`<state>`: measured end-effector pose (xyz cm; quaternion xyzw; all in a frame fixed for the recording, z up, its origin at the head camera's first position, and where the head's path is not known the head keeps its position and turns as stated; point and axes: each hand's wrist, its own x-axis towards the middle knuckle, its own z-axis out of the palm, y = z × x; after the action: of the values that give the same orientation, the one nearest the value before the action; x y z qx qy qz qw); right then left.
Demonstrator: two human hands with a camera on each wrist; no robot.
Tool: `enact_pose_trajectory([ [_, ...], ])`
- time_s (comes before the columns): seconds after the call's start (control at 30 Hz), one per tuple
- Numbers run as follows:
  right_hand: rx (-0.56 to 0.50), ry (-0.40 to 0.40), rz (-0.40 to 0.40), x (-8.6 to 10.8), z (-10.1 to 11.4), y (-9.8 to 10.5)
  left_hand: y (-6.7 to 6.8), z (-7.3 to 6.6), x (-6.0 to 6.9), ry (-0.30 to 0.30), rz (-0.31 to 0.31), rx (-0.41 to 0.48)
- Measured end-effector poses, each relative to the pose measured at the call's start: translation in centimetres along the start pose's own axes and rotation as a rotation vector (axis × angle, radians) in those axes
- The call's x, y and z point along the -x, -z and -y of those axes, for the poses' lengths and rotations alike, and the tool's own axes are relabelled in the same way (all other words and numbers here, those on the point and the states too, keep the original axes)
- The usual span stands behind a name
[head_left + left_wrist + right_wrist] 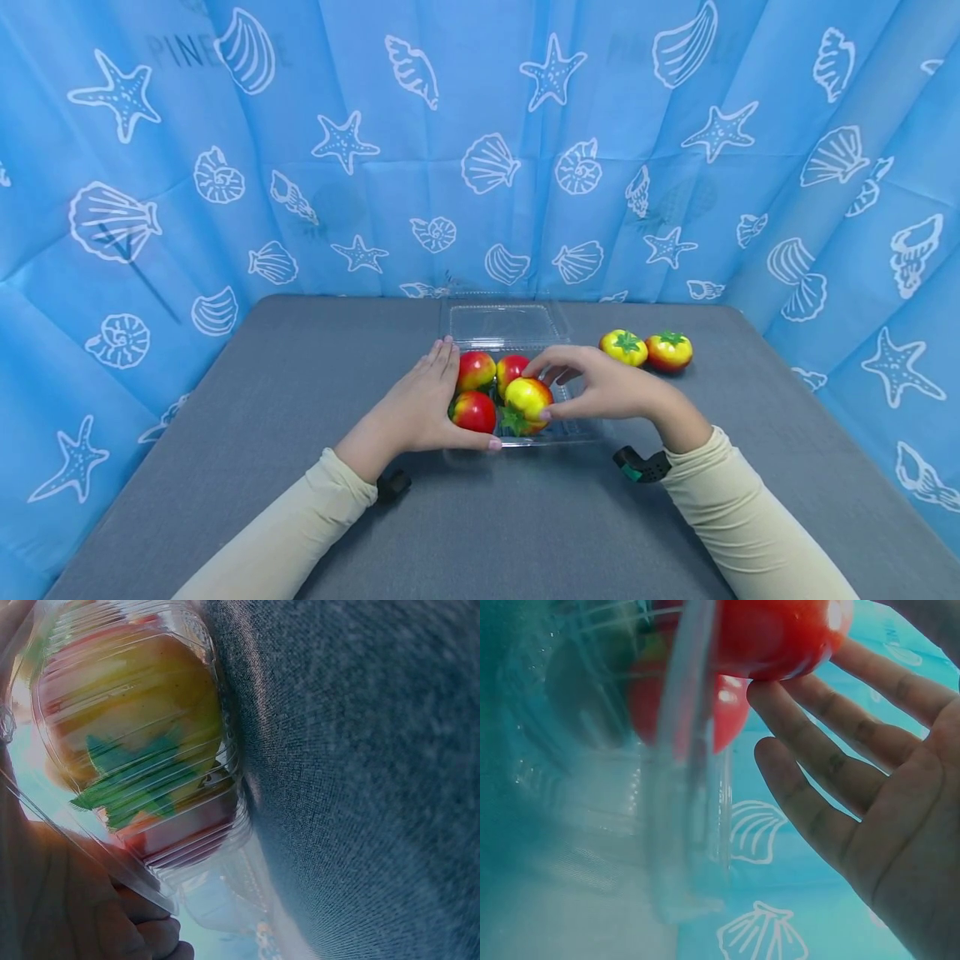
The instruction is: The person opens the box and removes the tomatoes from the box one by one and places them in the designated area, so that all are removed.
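A clear plastic box with its lid folded back holds several red-and-yellow tomatoes on its left side. My left hand lies against the box's left end, fingers straight along the side and thumb along the front rim; in the left wrist view the hand is beside the clear wall. My right hand holds a yellow-and-red tomato with a green leafy top between thumb and fingers, at the front of the box. In the right wrist view, the fingers of the hand touch a red tomato.
Two more yellow-and-red tomatoes sit side by side on the grey table, right of the box. The open lid lies toward the back. A blue curtain with white shells hangs behind the table.
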<state>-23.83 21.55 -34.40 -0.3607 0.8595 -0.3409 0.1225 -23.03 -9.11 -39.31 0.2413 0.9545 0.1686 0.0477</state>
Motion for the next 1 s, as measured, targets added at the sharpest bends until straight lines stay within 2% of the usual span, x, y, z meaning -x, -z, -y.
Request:
enact_pose_trajectory([
  [0.17, 0.006, -0.020, -0.028, 0.3, 0.0, 0.5, 0.0, 0.0, -0.1, 0.001, -0.004, -0.003],
  [0.5, 0.004, -0.005, -0.085, 1.1, -0.2, 1.9, 0.1, -0.1, 0.0, 0.012, 0.011, 0.007],
  [0.77, 0.018, 0.016, -0.138, 1.5, -0.7, 2.9, -0.1, 0.2, -0.1, -0.006, 0.000, -0.003],
  [1.0, 0.027, -0.006, -0.172, 1.9, -1.3, 3.5, -0.2, 0.2, -0.1, -0.014, 0.004, -0.010],
])
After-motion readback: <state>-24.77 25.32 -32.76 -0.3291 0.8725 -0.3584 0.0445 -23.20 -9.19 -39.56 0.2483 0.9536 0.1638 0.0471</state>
